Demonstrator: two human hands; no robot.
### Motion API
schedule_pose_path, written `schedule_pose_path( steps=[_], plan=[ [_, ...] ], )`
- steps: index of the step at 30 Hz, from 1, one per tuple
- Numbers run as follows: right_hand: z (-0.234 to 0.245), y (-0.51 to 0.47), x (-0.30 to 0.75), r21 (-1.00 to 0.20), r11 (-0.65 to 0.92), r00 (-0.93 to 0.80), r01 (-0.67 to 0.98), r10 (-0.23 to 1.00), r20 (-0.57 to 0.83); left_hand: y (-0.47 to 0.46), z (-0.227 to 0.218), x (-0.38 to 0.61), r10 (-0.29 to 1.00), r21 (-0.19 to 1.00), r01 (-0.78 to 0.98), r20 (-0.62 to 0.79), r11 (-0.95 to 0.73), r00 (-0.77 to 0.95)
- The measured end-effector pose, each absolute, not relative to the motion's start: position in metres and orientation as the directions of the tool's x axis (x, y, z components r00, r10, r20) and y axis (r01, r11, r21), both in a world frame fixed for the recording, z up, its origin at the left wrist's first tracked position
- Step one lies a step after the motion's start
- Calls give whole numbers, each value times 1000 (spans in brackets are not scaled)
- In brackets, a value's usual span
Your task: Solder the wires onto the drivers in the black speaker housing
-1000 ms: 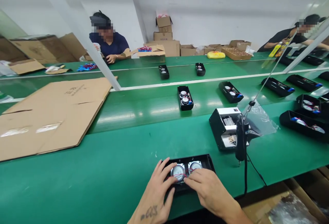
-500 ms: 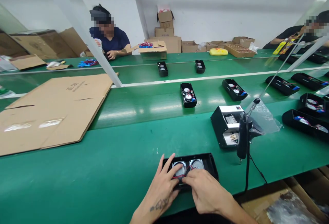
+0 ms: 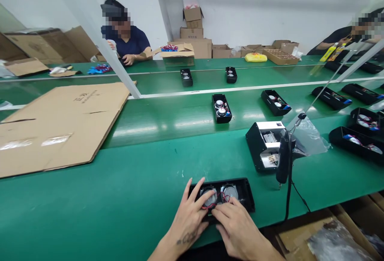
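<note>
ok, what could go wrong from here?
Red wires in the black housing lie close to the left hand and right hand; they might get snagged or pinched.
A left-hand finger lies over one round speaker; a slip might press on it.
The hanging black tool could swing and perhaps knock the black-and-white device.

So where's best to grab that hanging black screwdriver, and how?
Probably around the middle of its body, right hand coming from the near side: the screwdriver hangs roughly upright, tip down, the black-and-silver device stands beyond it, and a cable trails down on its right.
</note>
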State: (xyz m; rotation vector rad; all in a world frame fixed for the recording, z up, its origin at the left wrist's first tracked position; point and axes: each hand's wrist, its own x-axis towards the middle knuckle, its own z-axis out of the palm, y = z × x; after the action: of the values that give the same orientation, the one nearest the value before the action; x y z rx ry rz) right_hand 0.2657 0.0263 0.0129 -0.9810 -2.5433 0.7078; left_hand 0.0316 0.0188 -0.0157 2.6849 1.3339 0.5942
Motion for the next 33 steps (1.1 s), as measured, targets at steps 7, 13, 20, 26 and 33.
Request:
schedule_pose_path(
  steps=[7, 13, 20, 26, 33],
  plan=[
    [46, 73, 259, -556, 561, -745, 613, 644, -172, 51, 0, 32, 814, 467, 697, 93, -544, 573],
    [87, 121, 248, -531, 500, -710, 684, 624, -327, 106, 33, 23, 819, 688, 642, -121, -338, 561],
    [89, 135, 233, -493, 511, -699, 704, 620, -356, 129, 46, 21, 794, 760, 606, -211, -234, 571],
    [88, 135, 233, -475, 501, -681, 723, 632, -370, 128, 48, 21, 791, 775, 603, -243, -189, 561],
    [94, 135, 234, -463, 522, -690, 716, 627, -360, 128, 45, 18, 784, 776, 599, -241, -198, 572]
  ],
)
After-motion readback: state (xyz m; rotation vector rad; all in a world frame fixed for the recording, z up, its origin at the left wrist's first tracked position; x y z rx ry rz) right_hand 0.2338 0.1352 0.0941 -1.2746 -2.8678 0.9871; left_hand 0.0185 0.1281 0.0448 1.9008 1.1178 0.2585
